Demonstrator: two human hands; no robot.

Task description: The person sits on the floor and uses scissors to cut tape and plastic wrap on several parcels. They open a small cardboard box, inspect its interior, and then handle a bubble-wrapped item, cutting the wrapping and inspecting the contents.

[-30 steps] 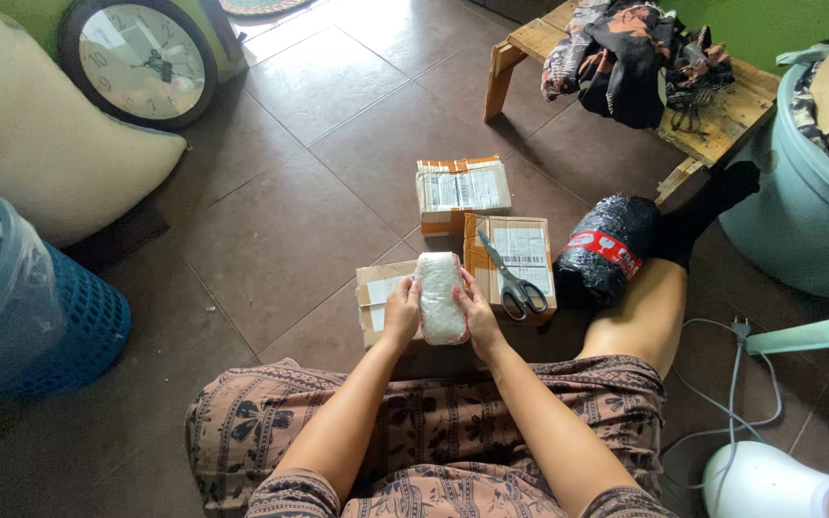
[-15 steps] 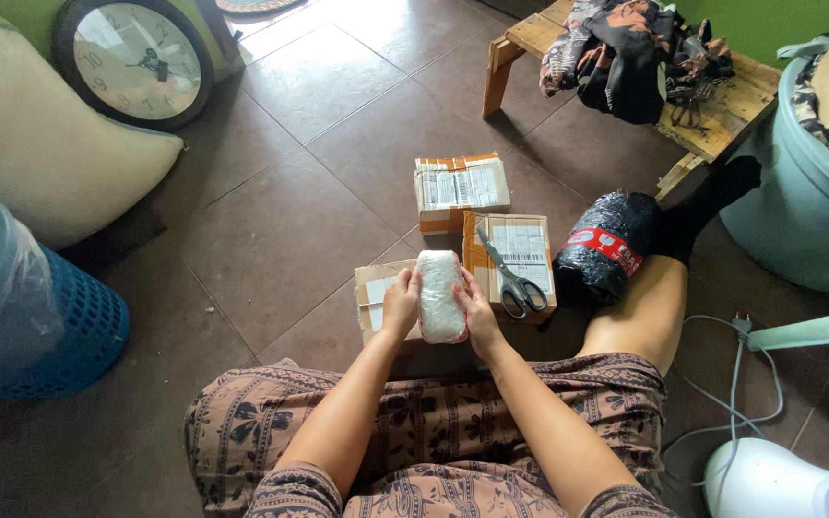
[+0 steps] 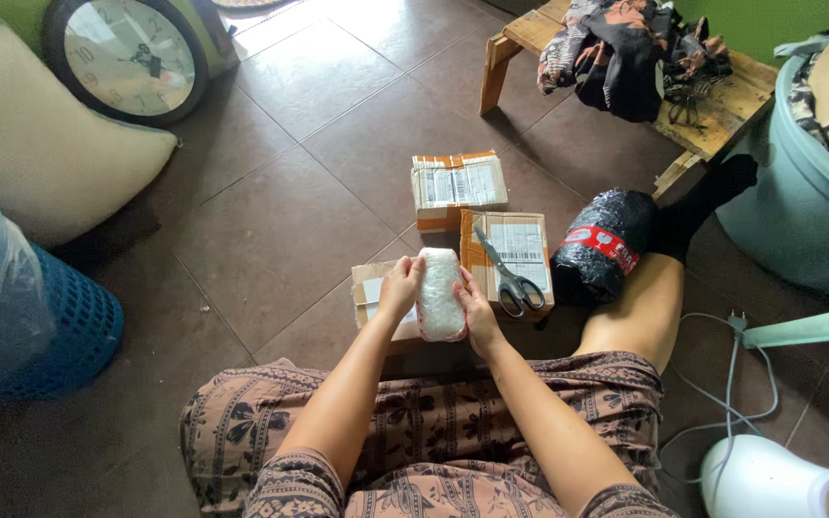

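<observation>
Little has moved since the earlier frames: the white bubble-wrapped parcel (image 3: 440, 294) is held in nearly the same spot above the lap, and only a slight shift of the fingers along its edges can be made out. The parcel is kept upright between the 2 hands, over a cardboard box (image 3: 373, 297) that lies on the floor behind it. The left hand (image 3: 400, 288) is closed on the parcel's left edge, with the fingers curled round the top corner; the right hand (image 3: 477, 312) is wrapped round the right edge and lower end, thumb pressed to the front.

The parcel is judged to be light, since it is carried easily at the fingertips. Its wrapping looks soft, padded and somewhat slick, so a grip on the long sides, as shown, is thought safer than a pinch at the rounded ends. What lies inside cannot be told, so fragility is left open.

Just beside the right hand, scissors (image 3: 510, 278) rest on a second labelled box (image 3: 520, 245), and a third taped box (image 3: 458, 182) lies beyond it. A black wrapped bundle (image 3: 602, 240) is set against the knee. A wall clock (image 3: 127, 58) stands well apart at the upper left, and a blue basket (image 3: 59, 331) at the left edge.
</observation>
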